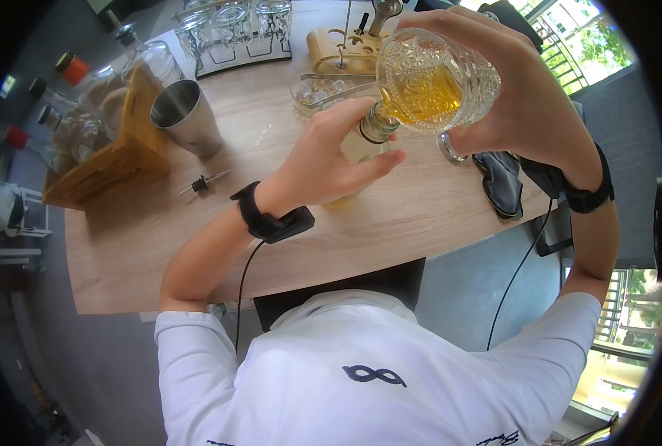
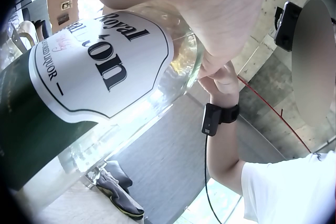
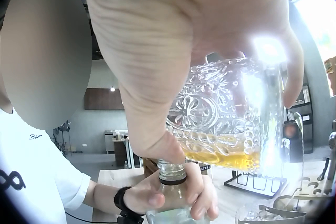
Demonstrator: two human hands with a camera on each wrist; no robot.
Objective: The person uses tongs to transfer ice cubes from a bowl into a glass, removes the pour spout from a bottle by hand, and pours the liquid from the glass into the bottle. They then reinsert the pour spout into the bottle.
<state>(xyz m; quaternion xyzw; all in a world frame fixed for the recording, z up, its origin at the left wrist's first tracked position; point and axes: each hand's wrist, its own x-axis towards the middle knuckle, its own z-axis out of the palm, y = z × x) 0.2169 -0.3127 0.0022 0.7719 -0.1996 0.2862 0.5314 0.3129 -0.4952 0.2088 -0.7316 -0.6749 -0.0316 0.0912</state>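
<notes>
My left hand [image 1: 323, 160] grips a clear glass bottle [image 1: 378, 126] round its upper part, the open threaded mouth just above the fingers. In the left wrist view the bottle's white label [image 2: 105, 61] reads "Royal", above a dark green band. My right hand [image 1: 531, 97] holds a thick embossed glass [image 3: 220, 103], tipped on its side. Amber liquid [image 1: 431, 97] lies along the glass's lower side, toward the rim. That rim is right at the bottle's mouth, overlapping it in the head view.
A steel shaker tin [image 1: 186, 119] and a loose pour spout [image 1: 201, 183] are at left, beside a wooden bottle rack [image 1: 127, 141]. Behind stand a glass rack [image 1: 243, 63], an ice bowl [image 1: 297, 93] with tongs and a wooden tool stand [image 1: 323, 52]. A dark cloth [image 1: 500, 182] lies right.
</notes>
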